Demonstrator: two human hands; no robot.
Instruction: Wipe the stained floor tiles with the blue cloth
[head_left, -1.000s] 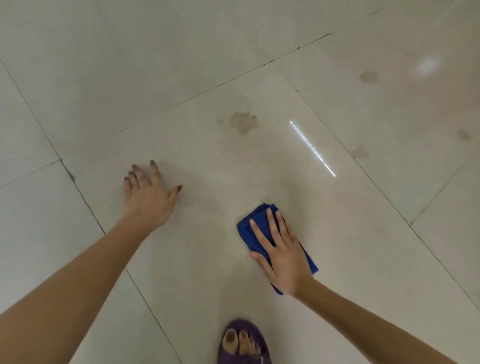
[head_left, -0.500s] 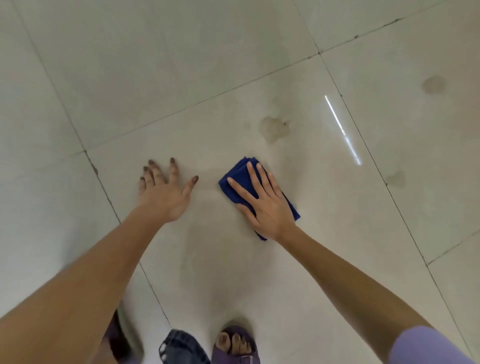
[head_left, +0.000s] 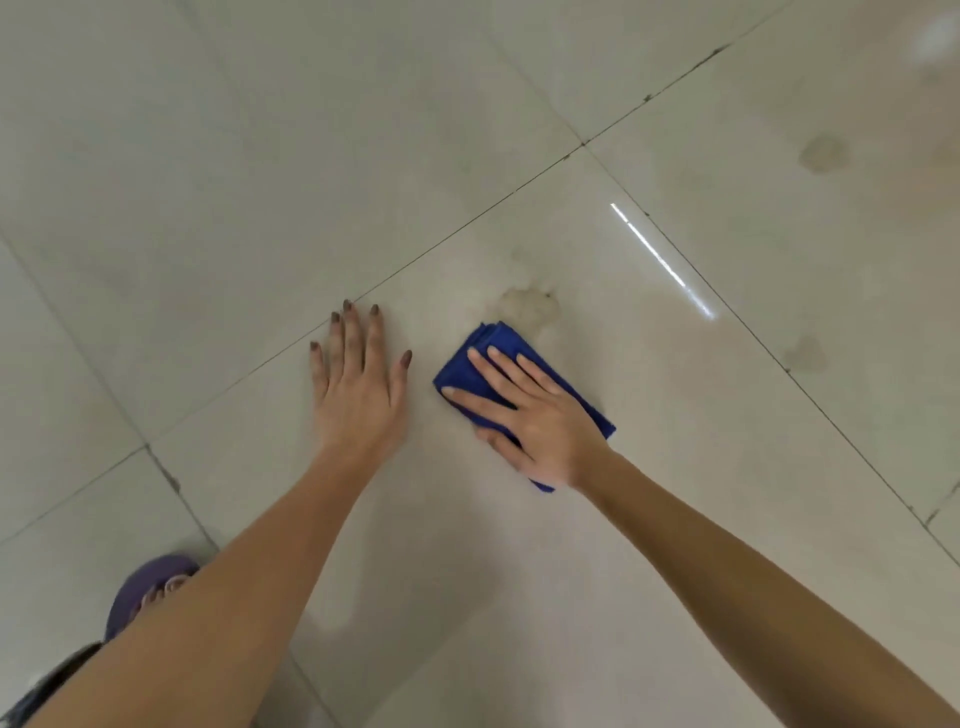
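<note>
A folded blue cloth (head_left: 493, 345) lies flat on a glossy cream floor tile (head_left: 649, 467). My right hand (head_left: 530, 415) presses on it with straight, spread fingers. The cloth's far corner touches the near edge of a brownish stain (head_left: 530, 306). My left hand (head_left: 358, 384) rests flat on the same tile, just left of the cloth, fingers straight and reaching the grout line.
Two more brownish stains mark the neighbouring tile on the right, one far (head_left: 823, 153) and one nearer (head_left: 805, 353). A bright light reflection (head_left: 662, 260) streaks the floor. A purple slipper (head_left: 137, 592) shows at the lower left beside my left arm.
My right hand has slid the cloth forward until it meets the stain. My left hand has shifted forward on the floor. The view has swung, and the slipper now shows at lower left.
</note>
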